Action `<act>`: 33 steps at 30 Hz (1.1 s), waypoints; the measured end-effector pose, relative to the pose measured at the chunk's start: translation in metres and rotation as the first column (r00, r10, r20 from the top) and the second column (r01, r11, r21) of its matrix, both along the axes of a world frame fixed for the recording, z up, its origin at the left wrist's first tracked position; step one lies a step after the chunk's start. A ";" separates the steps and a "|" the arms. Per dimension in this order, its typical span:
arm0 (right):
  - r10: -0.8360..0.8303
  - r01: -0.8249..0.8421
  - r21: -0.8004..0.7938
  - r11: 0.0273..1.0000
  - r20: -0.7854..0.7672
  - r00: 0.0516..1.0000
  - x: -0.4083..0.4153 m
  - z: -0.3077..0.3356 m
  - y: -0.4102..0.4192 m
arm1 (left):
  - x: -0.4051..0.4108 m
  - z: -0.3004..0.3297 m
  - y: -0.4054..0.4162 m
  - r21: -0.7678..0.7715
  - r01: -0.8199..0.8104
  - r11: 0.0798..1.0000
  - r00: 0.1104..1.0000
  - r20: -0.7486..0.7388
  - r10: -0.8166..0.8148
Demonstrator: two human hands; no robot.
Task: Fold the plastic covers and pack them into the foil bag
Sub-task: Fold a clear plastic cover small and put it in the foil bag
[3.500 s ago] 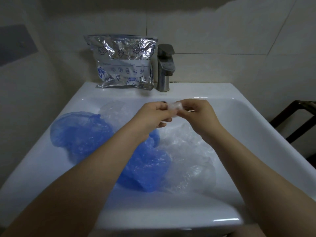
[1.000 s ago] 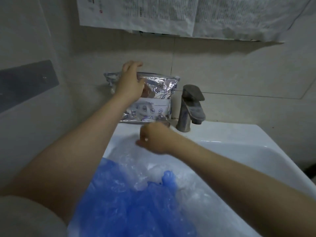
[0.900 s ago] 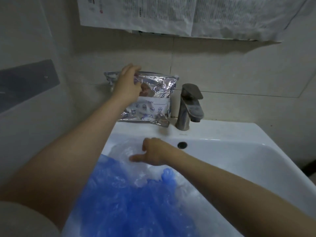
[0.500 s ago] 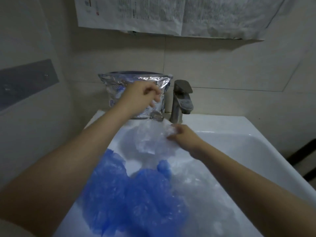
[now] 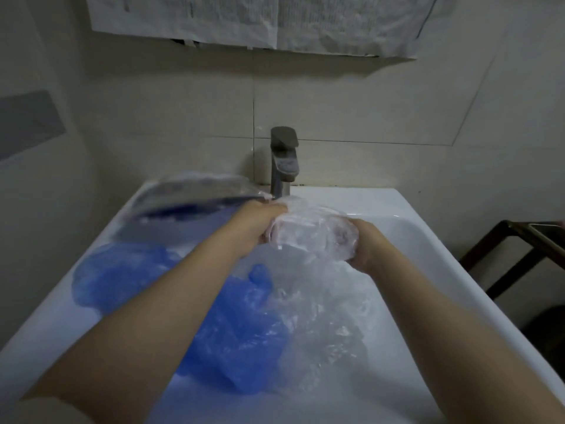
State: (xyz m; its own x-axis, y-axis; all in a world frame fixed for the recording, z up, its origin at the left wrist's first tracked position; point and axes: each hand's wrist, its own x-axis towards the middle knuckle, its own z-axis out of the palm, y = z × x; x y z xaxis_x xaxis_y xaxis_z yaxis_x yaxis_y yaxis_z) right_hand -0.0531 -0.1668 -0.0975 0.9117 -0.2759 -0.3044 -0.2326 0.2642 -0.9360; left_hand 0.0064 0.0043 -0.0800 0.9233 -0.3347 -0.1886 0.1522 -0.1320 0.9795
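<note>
Plastic covers lie heaped in the white sink (image 5: 406, 228): a crumpled blue cover (image 5: 232, 328) on the left and near side, loose clear film (image 5: 324, 319) spreading to its right. Between the person's two hands a clear cover (image 5: 308, 237) is held up over the far part of the basin. The left hand (image 5: 260, 224) grips its left edge with curled fingers, and the right hand (image 5: 363, 243) clasps its right side, partly veiled by the film. The foil bag (image 5: 195, 194) lies tipped over at the far left of the sink rim, blurred, touching or just beside the left hand; whether its mouth is open I cannot tell.

Folding of this clear cover looks just begun, with nothing visibly going into the bag yet. Next, I'd judge, the film wants flattening and doubling into a small packet before it goes in. The faucet (image 5: 284, 160) stands close behind the hands, and the loose pile below could snag a trailing edge. Printed paper sheets (image 5: 244, 19) hang on the tiled wall; a dark frame (image 5: 507, 258) stands at right.
</note>
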 end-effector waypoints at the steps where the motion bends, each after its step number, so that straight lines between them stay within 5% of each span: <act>1: 0.005 -0.005 0.002 1.000 -0.041 0.999 -0.001 -0.005 -0.002 | -0.003 -0.003 -0.001 -0.007 0.010 1.000 1.000 -0.024 -0.011; 4: -0.023 0.018 -0.104 0.994 -0.049 0.999 0.001 -0.012 0.001 | -0.004 -0.009 0.001 0.030 -0.018 0.999 0.999 -0.032 0.019; 6: -0.056 0.076 -0.311 0.947 0.072 0.996 -0.001 -0.010 0.010 | -0.004 -0.009 0.004 0.069 -0.052 0.996 0.998 -0.022 0.054; 8: -0.007 0.264 -0.690 0.674 0.352 0.936 -0.006 0.000 0.022 | -0.002 -0.006 0.006 0.117 -0.062 0.991 0.998 0.012 0.061; 11: 0.436 0.502 -0.817 0.283 0.576 0.692 -0.005 0.031 0.047 | -0.002 0.000 0.008 0.182 -0.042 0.982 0.991 0.134 0.017; 13: 0.642 0.543 -0.839 0.019 0.427 0.637 0.011 0.046 0.065 | 0.000 0.000 0.014 0.266 -0.047 0.963 0.970 0.243 -0.020; 16: 0.660 0.256 -0.906 -0.336 -0.032 0.751 0.032 0.059 0.091 | 0.009 -0.005 0.023 0.456 -0.193 0.869 0.950 0.309 0.049; 17: 0.642 0.173 -0.906 -0.386 -0.129 0.756 0.040 0.057 0.095 | 0.010 -0.005 0.027 0.535 -0.241 0.809 0.934 0.355 0.043; 19: 0.642 0.094 -0.923 -0.372 -0.182 0.745 0.051 0.053 0.105 | 0.013 -0.006 0.041 0.570 -0.243 0.785 0.898 0.439 -0.041; 25: 0.605 0.180 -0.944 -0.279 -0.027 0.796 0.081 0.070 0.120 | 0.032 0.000 0.072 0.616 -0.254 0.746 0.856 0.502 -0.123; 30: 0.351 0.198 -0.978 0.064 0.208 0.913 0.114 0.113 0.106 | 0.050 0.007 0.084 0.506 -0.298 0.810 0.764 0.635 -0.115; 33: 0.253 0.118 -0.966 0.232 0.177 0.951 0.142 0.128 0.096 | 0.061 0.012 0.083 0.437 -0.314 0.843 0.724 0.684 -0.085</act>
